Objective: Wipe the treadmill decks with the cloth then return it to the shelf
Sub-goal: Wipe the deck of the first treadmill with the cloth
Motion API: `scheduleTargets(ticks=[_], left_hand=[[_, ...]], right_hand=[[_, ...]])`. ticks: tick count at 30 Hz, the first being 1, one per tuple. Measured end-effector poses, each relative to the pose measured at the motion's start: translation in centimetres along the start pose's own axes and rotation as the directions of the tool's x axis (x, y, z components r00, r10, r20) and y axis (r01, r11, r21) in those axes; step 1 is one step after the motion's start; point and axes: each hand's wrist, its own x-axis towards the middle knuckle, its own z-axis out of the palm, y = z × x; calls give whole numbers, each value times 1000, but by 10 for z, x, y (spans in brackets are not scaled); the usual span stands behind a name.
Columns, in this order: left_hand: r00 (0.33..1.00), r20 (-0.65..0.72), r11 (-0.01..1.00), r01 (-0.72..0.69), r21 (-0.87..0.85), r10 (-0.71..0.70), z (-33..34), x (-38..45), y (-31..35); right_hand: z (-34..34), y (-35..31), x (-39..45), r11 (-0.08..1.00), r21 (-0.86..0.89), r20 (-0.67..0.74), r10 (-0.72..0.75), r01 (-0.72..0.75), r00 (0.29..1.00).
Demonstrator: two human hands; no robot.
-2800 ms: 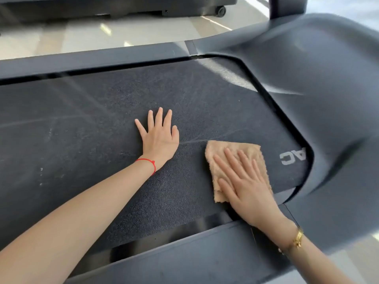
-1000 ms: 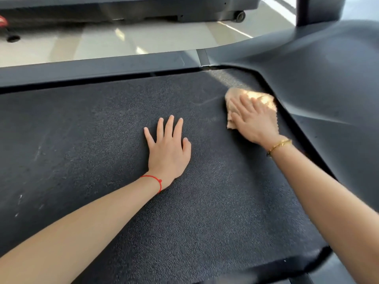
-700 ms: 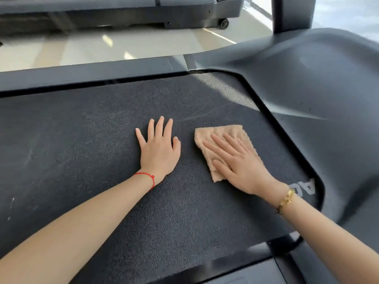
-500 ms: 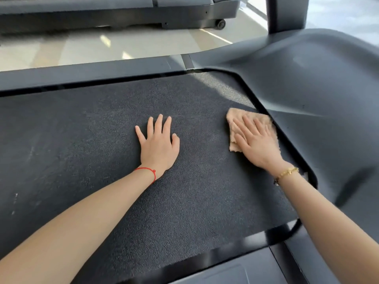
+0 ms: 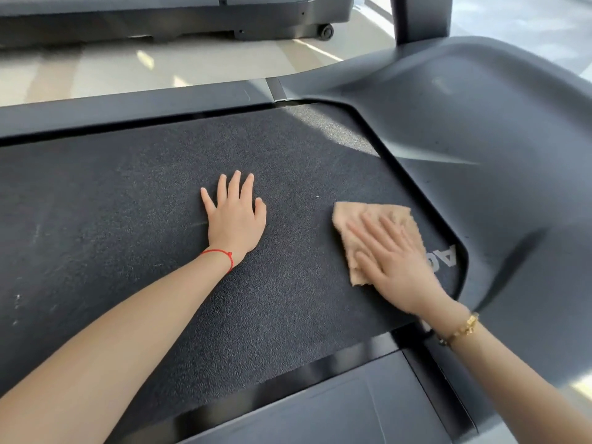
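Pressing the cloth (image 5: 378,232) flat under my right hand (image 5: 397,270), I have it on the near right part of the treadmill belt (image 5: 160,219), just beside the curved edge of the motor cover (image 5: 480,139). The cloth is tan, loosely folded, and lies flat against the dark textured belt; my right-hand fingers are spread across it, palm down, with nothing pinched. That hand looks slightly blurred, so I judge it is mid-stroke. My left hand (image 5: 235,216) rests bare on the middle of the belt, fingers splayed and palm flat, gripping nothing, well apart from the cloth and seemingly serving as a brace.

White letters (image 5: 445,256) show on the belt just right of the cloth, partly hidden by my hand. Pale scuffs and specks (image 5: 19,302) show on the left stretch of the belt, so I judge that side is not yet cleaned. Farther out, the far side rail (image 5: 128,107) runs across the view, then pale flooring (image 5: 192,65), and beyond it a second treadmill (image 5: 160,17).

By my reckoning the wiping is only partly done: this deck is unfinished, the other deck remains, and no shelf is in view for the return.
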Motion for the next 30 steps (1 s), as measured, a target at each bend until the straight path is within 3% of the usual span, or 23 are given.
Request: scheduleTargets(ticks=[2,4,9,13,16,20,23,28,30], left_hand=[[1000,2,1000,1,-2,-1,-1,0,1],[1000,3,1000,3,-5,-3,-1,0,2],[1000,-5,1000,6,12,-6,-2,-3,4],[1000,12,1000,-3,16,2,-4,-5,4],[1000,19,1000,-5,6,5,-4,-8,3],[1000,12,1000,-12,8,11,-4,-10,3],[1000,11,1000,-10,2,10,-4,-10,4],[1000,12,1000,-6,-6,6,-4,-11,4],[1000,16,1000,-6,-4,6,-5,-11,4]], right_hand=[[-4,11,4,982,20,-27,191,-190,981],[-2,2,1,975,11,-31,221,-221,975],[13,-54,-37,997,-13,67,-80,81,995],[18,-63,-69,986,1,75,-164,164,984],[8,-38,-81,999,12,29,-51,51,998],[-5,-1,-68,956,-140,16,263,-258,965],[-3,-11,-61,937,-49,-8,345,-345,938],[6,-40,-82,999,5,44,41,-41,998],[5,-34,-80,999,32,61,-16,14,998]])
